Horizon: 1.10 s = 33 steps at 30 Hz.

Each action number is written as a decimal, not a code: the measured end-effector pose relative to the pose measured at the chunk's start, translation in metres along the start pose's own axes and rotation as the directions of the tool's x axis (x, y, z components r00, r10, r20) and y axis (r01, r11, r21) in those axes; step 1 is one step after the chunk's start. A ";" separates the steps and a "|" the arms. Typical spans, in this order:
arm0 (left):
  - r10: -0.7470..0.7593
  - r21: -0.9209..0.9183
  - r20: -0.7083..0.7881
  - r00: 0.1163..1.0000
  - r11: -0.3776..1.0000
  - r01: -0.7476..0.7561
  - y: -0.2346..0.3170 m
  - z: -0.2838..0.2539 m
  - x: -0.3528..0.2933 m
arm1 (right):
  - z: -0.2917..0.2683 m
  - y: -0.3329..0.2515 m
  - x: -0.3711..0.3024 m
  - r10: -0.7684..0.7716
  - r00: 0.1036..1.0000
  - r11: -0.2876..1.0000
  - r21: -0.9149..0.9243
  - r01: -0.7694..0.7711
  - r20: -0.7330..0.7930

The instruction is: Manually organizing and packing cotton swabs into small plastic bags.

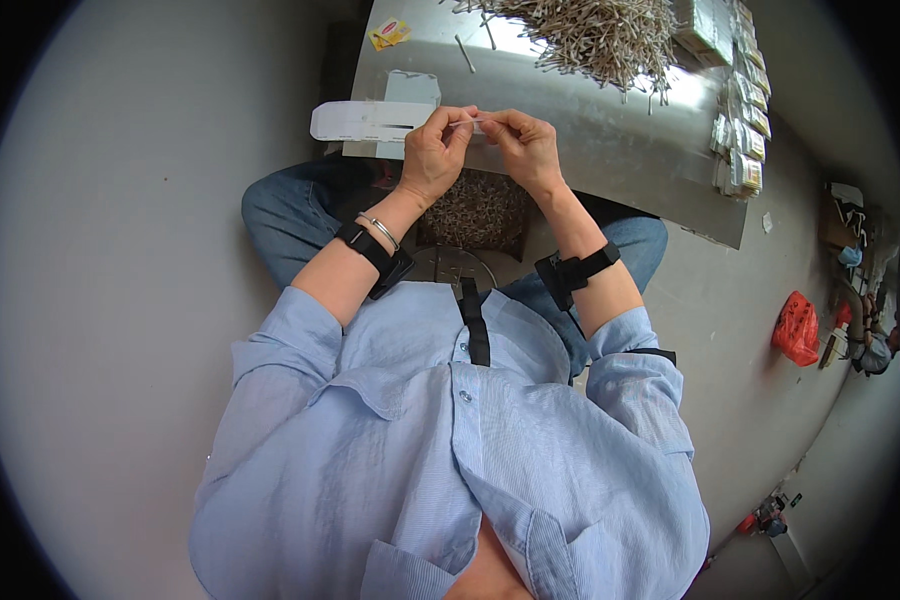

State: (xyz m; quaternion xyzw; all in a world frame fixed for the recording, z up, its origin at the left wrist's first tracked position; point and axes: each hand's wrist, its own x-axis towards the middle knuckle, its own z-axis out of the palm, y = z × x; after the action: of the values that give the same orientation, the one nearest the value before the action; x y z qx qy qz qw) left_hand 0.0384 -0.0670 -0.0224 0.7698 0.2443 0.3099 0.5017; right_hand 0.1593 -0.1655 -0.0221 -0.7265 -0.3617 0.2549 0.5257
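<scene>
Just above the front edge of the metal table [570,140], my left hand [432,158] and my right hand [532,152] come close together. Both are closed in a fingertip pinch on a thin pale stick [467,122], which runs between them; its ends are hidden by the fingers. Beside my left hand lies a long white card [355,121] with a dark slit. It overlaps a pale, squarish piece [413,88] on the tabletop and juts past the table's left edge.
A big heap of cotton-swab-like sticks [610,35] covers the far table, with a few loose ones nearby. Stacked small packets [742,130] line the right edge. A yellow packet [389,34] lies far left. Between my knees sits a container of similar sticks [473,210].
</scene>
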 end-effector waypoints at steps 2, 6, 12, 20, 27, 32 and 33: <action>-0.112 -0.028 0.082 0.990 0.993 0.115 0.000 0.000 0.002 | 0.001 0.002 0.000 0.080 0.996 0.984 0.157 -0.083 0.026; -0.034 -0.091 0.076 0.996 0.995 0.041 -0.012 0.004 -0.002 | 0.006 0.001 -0.003 0.072 0.997 0.954 0.290 -0.071 0.010; -0.017 -0.127 0.165 0.986 0.991 0.038 -0.017 -0.002 -0.001 | 0.005 0.001 -0.005 0.079 0.994 0.949 0.309 -0.053 -0.071; -0.163 -0.174 0.142 0.976 0.967 0.187 -0.011 -0.009 0.003 | -0.003 0.012 -0.001 0.042 0.999 0.972 0.229 -0.046 0.024; -0.066 -0.156 0.147 0.987 0.984 0.089 -0.006 -0.010 0.003 | -0.010 0.007 -0.002 -0.116 0.991 0.993 0.045 0.113 0.063; -0.034 -0.084 0.057 0.998 0.996 0.039 -0.006 -0.002 0.003 | -0.005 0.009 0.001 -0.068 0.998 0.992 0.107 0.067 0.013; -0.035 -0.084 0.058 0.998 0.996 0.040 -0.007 0.000 0.003 | -0.003 0.010 0.001 -0.067 0.998 0.992 0.107 0.065 0.013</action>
State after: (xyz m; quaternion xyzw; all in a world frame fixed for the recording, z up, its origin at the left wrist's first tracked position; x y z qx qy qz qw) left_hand 0.0397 -0.0622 -0.0276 0.7514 0.2311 0.2888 0.5464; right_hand 0.1649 -0.1684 -0.0306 -0.6828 -0.3757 0.2622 0.5691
